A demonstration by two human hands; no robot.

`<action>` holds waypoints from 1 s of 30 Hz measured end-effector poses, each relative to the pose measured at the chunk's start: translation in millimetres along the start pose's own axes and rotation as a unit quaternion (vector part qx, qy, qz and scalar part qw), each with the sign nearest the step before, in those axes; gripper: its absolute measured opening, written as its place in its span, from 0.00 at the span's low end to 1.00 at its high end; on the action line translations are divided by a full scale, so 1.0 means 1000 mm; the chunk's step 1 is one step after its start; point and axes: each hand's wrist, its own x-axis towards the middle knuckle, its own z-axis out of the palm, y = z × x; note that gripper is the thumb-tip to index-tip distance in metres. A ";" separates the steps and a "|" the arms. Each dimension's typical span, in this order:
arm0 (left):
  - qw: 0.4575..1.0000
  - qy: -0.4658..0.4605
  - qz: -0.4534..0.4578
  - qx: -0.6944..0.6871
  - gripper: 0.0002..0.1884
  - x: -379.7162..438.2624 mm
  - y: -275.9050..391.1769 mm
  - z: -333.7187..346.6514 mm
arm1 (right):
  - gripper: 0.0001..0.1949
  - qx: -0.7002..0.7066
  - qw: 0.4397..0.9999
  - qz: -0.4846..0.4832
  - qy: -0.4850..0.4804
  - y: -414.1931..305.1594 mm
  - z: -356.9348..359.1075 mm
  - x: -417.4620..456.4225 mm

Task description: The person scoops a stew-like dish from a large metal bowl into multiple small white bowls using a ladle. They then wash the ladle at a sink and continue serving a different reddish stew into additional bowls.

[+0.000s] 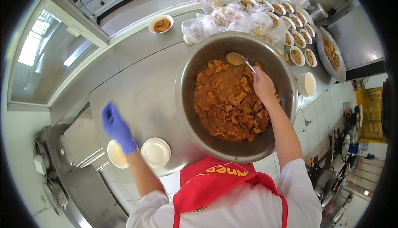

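Note:
My right hand [262,83], bare, grips the handle of a metal ladle [235,58] whose bowl holds brown sauce. It is over a large steel basin [183,103] of chunky meat stew [233,103]. My left hand [116,127], in a purple glove, hangs over the steel counter at the left, its fingers curled and slightly blurred; whether it holds anything cannot be told. Beneath its wrist sits a white bowl [116,158], partly covered by the arm. Just right of that is a stack of white lids or shallow dishes [156,152].
A filled white bowl [161,24] stands near the window ledge. Plastic bags [230,18] lie behind the basin. Several filled oval bowls [297,56], stacked white bowls [306,84] and a second large pan of food [331,53] are at the right.

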 end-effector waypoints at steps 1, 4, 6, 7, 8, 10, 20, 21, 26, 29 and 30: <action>0.990 0.030 -0.015 0.134 0.16 -0.012 -0.003 -0.044 | 0.08 0.016 0.999 0.011 -0.040 0.002 0.007 0.009; 0.844 0.006 0.035 0.535 0.24 -0.053 -0.099 -0.181 | 0.08 0.098 0.985 -0.013 -0.139 -0.004 0.024 0.012; 0.916 -0.118 -0.182 0.339 0.21 -0.072 -0.105 -0.221 | 0.08 0.147 0.970 -0.031 -0.192 -0.009 0.027 0.000; 0.925 -0.106 -0.167 0.323 0.20 -0.083 -0.112 -0.230 | 0.08 0.147 0.964 -0.038 -0.219 -0.013 0.028 -0.007; 0.935 -0.095 -0.150 0.308 0.19 -0.094 -0.122 -0.233 | 0.08 0.148 0.957 -0.043 -0.245 -0.016 0.028 -0.014; 0.957 -0.013 -0.213 0.199 0.15 -0.105 -0.081 -0.201 | 0.09 0.167 0.946 -0.057 -0.272 -0.021 0.024 -0.027; 0.946 0.022 -0.091 0.309 0.10 -0.083 -0.110 -0.209 | 0.10 0.278 0.876 0.174 -0.354 -0.021 -0.001 -0.061; 0.951 0.009 -0.094 0.295 0.10 -0.079 -0.114 -0.214 | 0.10 0.288 0.866 0.197 -0.357 -0.023 -0.010 -0.063; 0.950 -0.091 -0.244 0.171 0.10 -0.056 -0.093 -0.238 | 0.10 0.297 0.873 0.233 -0.309 -0.026 -0.040 -0.074; 0.950 -0.118 -0.285 0.048 0.14 -0.055 -0.071 -0.241 | 0.09 0.317 0.864 0.247 -0.303 -0.021 -0.053 -0.075; 0.958 -0.116 -0.258 0.040 0.15 -0.056 -0.060 -0.237 | 0.09 0.324 0.862 0.247 -0.302 -0.019 -0.054 -0.075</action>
